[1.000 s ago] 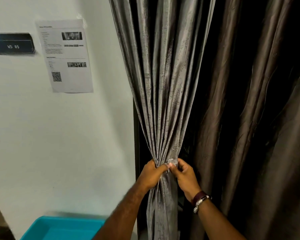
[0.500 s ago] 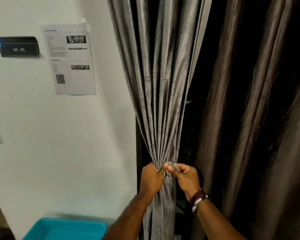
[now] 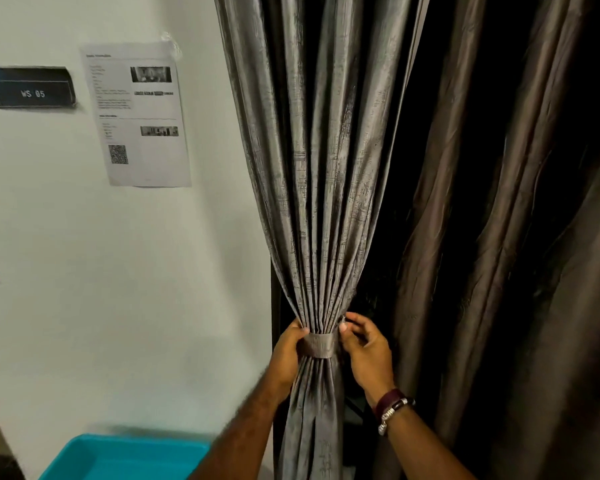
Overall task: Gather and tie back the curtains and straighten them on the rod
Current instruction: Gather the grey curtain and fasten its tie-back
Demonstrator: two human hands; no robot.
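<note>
**Tie-back band sitting around the gathered grey curtain, both hands at the band**

Left hand (image 3: 286,353) is reaching up from the lower centre, its fingers curling round the left side of the gathered grey curtain (image 3: 317,202) at the tie-back band (image 3: 318,345), thumb lying on the band's upper left edge. Right hand (image 3: 366,355) is sitting just right of the band, thumb tip touching the band's right edge; its fingers are bent loosely behind the bunch, and whether they are pinching anything there cannot be told. A dark red wristband with a metal bracelet (image 3: 392,407) is showing on the right wrist.

The band is wrapping the pleats tightly into a waist low in the frame; above it the folds are fanning upward out of view, below it they are hanging straight.

A teal plastic bin (image 3: 118,459) is standing near the wall at lower left. A darker brown curtain (image 3: 499,237) is hanging to the right, ungathered.

On the white wall (image 3: 118,289), a taped printed sheet (image 3: 137,116) is showing small photos and a QR code, text too small to read. Left of it a black plate (image 3: 33,87) is reading "WS 05".
</note>
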